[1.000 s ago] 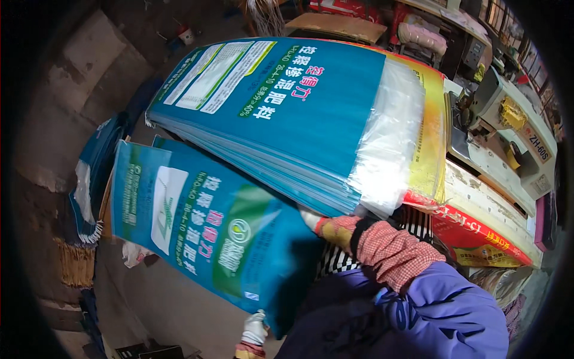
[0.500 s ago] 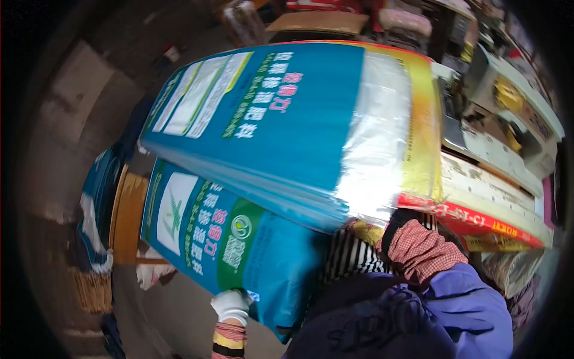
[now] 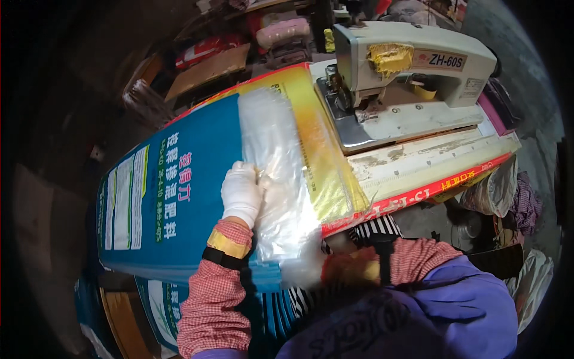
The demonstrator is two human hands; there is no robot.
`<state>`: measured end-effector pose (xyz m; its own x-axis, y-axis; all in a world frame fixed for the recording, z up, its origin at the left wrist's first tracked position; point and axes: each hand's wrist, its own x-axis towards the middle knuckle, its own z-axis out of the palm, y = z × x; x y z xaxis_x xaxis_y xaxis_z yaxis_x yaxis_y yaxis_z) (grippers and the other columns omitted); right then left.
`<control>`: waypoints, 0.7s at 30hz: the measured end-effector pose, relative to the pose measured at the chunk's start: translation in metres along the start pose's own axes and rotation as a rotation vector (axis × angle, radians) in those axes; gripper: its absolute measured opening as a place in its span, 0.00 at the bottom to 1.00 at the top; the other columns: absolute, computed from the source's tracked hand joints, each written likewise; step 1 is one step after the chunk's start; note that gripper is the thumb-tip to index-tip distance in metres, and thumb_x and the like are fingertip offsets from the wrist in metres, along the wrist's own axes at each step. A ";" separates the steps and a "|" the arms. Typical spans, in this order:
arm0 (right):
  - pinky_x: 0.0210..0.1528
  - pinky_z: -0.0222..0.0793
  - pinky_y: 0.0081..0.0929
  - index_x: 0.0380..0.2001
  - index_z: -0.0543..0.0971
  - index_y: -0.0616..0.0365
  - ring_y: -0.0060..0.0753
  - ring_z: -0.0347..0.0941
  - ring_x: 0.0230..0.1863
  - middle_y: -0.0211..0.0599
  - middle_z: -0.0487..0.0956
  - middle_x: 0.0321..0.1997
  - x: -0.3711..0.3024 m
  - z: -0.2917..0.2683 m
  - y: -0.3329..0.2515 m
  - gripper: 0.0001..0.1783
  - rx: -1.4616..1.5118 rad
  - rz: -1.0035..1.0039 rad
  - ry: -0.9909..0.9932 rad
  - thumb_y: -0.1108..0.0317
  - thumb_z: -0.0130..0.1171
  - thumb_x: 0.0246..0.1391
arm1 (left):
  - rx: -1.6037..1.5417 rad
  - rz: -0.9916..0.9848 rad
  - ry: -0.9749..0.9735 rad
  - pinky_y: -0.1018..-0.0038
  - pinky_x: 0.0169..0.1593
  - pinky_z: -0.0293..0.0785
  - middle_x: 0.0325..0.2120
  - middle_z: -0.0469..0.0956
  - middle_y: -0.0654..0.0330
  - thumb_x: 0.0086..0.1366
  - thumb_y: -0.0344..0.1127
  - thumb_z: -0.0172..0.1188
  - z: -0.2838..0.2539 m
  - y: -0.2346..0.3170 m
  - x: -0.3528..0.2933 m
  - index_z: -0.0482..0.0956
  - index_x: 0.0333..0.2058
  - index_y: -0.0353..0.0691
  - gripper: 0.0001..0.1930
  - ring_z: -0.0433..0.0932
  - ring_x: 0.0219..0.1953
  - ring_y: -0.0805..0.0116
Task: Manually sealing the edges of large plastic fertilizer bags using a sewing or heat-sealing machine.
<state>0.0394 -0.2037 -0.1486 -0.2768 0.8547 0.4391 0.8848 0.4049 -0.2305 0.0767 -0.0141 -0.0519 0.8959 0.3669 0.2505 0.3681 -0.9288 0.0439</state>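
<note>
beside the sewing machine (image 3: 418, 66), blue bags (image 3: 206, 131) with clear plastic ends (image 3: 272, 131) lie stacked. your left hand (image 3: 242, 191) touches them, fingers close together; your right hand (image 3: 306, 270) is blurred nearby. i can't tell whether either grips.

Worn on the head by the person (image 3: 388, 320), a wide fisheye camera looks down and forward from above the near side of the stack of bags (image 3: 209, 128). It sits close enough for the stack to fill a large share of the view, takes in the sewing machine (image 3: 430, 45) right of the stack and the brown board (image 3: 208, 70) beyond it, and bends straight edges toward a dark rim.
</note>
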 end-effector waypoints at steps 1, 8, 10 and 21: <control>0.41 0.69 0.50 0.45 0.73 0.57 0.49 0.72 0.40 0.44 0.75 0.40 -0.004 -0.015 0.001 0.18 0.005 -0.002 0.012 0.59 0.45 0.56 | -0.010 0.018 0.003 0.65 0.40 0.70 0.32 0.76 0.50 0.49 0.42 0.63 0.009 -0.007 0.010 0.75 0.31 0.35 0.16 0.74 0.35 0.50; 0.36 0.71 0.40 0.37 0.77 0.59 0.49 0.75 0.35 0.48 0.78 0.33 0.067 -0.150 0.076 0.21 0.284 0.821 0.090 0.54 0.55 0.44 | -1.186 -0.405 -0.089 0.83 0.24 0.61 0.19 0.72 0.68 0.58 0.36 0.60 0.000 -0.046 0.012 0.74 0.25 0.36 0.10 0.65 0.20 0.82; 0.36 0.71 0.40 0.38 0.77 0.56 0.50 0.75 0.35 0.48 0.78 0.35 0.090 -0.153 0.111 0.22 0.161 0.950 0.107 0.52 0.56 0.43 | -1.279 -0.338 -0.035 0.84 0.24 0.61 0.19 0.72 0.68 0.60 0.35 0.59 0.007 -0.050 0.015 0.74 0.26 0.36 0.09 0.64 0.19 0.82; 0.34 0.70 0.39 0.26 0.81 0.58 0.52 0.75 0.31 0.51 0.78 0.26 0.127 -0.105 0.134 0.20 0.197 0.759 0.133 0.51 0.53 0.45 | -1.720 -0.569 -0.265 0.78 0.31 0.71 0.23 0.74 0.64 0.63 0.42 0.55 -0.025 -0.047 0.003 0.72 0.28 0.38 0.12 0.72 0.24 0.75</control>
<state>0.1623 -0.0753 -0.0323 0.4333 0.8794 0.1972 0.7275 -0.2121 -0.6525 0.0555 0.0290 -0.0290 0.8421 0.4596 -0.2823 0.1253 0.3423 0.9312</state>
